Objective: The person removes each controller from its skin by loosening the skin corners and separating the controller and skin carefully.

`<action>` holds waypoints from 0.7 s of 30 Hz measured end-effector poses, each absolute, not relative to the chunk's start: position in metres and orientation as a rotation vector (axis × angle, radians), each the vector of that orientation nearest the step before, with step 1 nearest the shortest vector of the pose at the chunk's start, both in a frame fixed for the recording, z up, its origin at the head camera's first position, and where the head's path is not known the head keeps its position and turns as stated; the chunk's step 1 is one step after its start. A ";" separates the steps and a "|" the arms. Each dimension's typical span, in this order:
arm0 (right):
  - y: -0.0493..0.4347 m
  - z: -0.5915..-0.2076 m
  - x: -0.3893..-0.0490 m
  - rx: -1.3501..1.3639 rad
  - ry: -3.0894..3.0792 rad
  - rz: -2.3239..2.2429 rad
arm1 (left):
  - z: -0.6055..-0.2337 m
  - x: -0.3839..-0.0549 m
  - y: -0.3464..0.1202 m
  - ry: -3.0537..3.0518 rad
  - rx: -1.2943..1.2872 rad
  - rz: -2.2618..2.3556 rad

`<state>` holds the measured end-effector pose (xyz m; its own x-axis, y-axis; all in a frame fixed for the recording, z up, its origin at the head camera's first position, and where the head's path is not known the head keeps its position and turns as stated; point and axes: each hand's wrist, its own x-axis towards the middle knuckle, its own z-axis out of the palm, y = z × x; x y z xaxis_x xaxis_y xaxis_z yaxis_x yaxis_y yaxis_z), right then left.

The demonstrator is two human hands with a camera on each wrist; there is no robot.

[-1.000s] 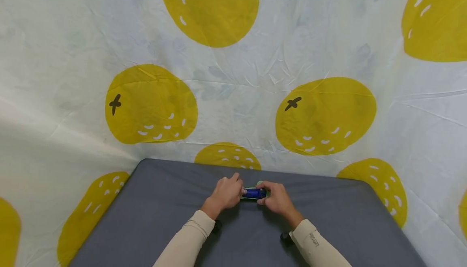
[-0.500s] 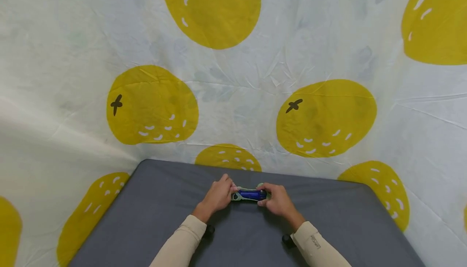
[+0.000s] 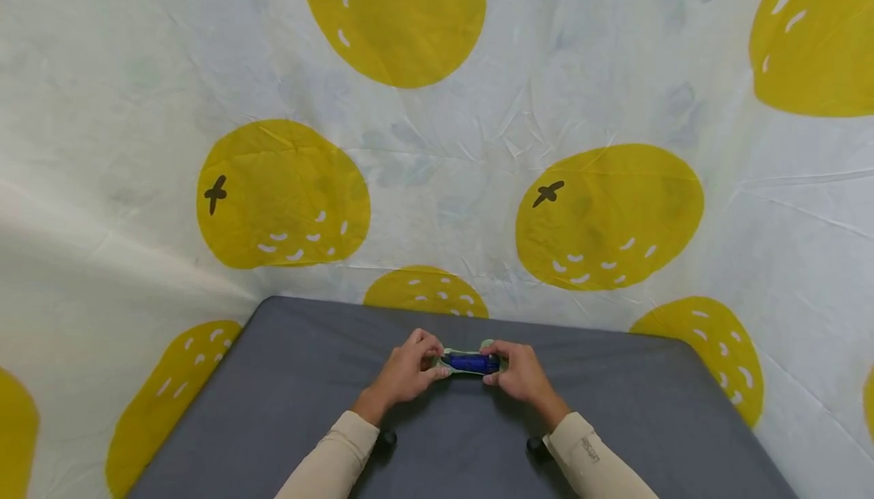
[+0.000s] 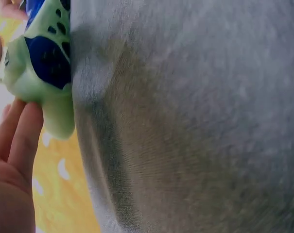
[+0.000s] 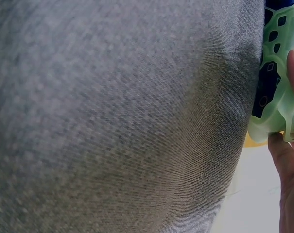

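Note:
A small dark blue cylinder-like object (image 3: 471,363) lies sideways between my hands, encased in a pale green rubbery sleeve (image 4: 59,114) with holes along its side. My left hand (image 3: 404,371) holds the sleeve's left end, thumb in front and fingers behind. In the left wrist view two fingers (image 4: 26,136) touch that rounded green end. At the opposite end my right hand (image 3: 520,371) grips the sleeve between thumb and fingers. Blue shows through the holes in the right wrist view, where a fingertip (image 5: 279,145) presses the sleeve's end.
The grey cloth-covered table (image 3: 328,347) lies beneath both hands. Behind it hangs a white curtain (image 3: 437,211) printed with large yellow fruit. A black wrist device (image 3: 386,440) shows under the left sleeve cuff, and another black device (image 3: 537,448) under the right.
The left hand has shifted left and turned, uncovering more of the object's left part; its thumb now lies at the near side of the sleeve's end. The right hand keeps its grip, nearly still.

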<state>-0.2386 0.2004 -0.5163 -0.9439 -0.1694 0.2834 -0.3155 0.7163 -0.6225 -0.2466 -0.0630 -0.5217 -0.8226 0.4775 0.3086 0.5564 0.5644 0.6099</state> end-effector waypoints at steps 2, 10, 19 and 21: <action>0.200 -0.516 -0.240 0.387 -2.717 1.035 | -0.521 -0.246 -0.060 -2.683 -0.890 -1.023; 0.198 -0.511 -0.241 0.368 -2.738 1.041 | -0.518 -0.245 -0.047 -2.667 -0.919 -0.661; 0.198 -0.510 -0.242 0.369 -2.737 1.022 | -0.510 -0.238 -0.025 -2.708 -0.790 -0.315; 0.198 -0.509 -0.242 0.372 -2.742 1.022 | -0.510 -0.237 -0.021 -2.695 -0.762 -0.230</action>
